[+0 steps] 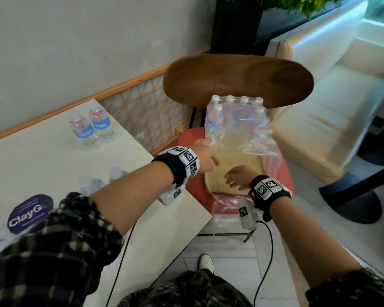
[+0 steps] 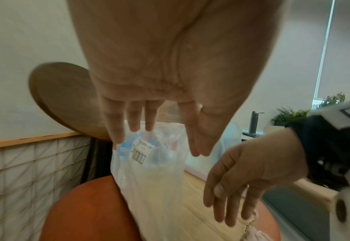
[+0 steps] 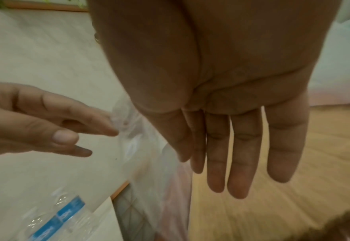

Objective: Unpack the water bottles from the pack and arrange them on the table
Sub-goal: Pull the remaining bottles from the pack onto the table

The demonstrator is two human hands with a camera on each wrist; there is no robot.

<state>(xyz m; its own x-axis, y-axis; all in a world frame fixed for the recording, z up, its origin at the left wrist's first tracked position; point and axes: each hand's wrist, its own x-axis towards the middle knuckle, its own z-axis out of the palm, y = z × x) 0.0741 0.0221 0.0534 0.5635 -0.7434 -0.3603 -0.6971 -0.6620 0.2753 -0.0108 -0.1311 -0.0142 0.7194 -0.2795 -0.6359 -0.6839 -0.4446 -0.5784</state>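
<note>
A shrink-wrapped pack of water bottles (image 1: 235,120) (image 2: 149,163) stands on a chair seat, its clear plastic torn and hanging loose toward me. My left hand (image 1: 205,155) (image 2: 164,140) reaches to the pack's near left corner, fingers straight, fingertips at the plastic. In the right wrist view the left hand (image 3: 67,130) touches the loose film (image 3: 133,130) with a fingertip. My right hand (image 1: 237,176) (image 3: 231,163) hovers open and empty over the seat cushion, below the pack. Two blue-labelled bottles (image 1: 81,127) (image 1: 100,121) stand upright at the table's far edge.
The white table (image 1: 42,165) lies to the left, with blurred bottles (image 1: 91,182) by my left forearm and a round sticker (image 1: 29,213). The chair has an orange seat (image 1: 193,185) and a wooden backrest (image 1: 237,78). A pale bench (image 1: 330,111) and a black base (image 1: 353,196) stand right.
</note>
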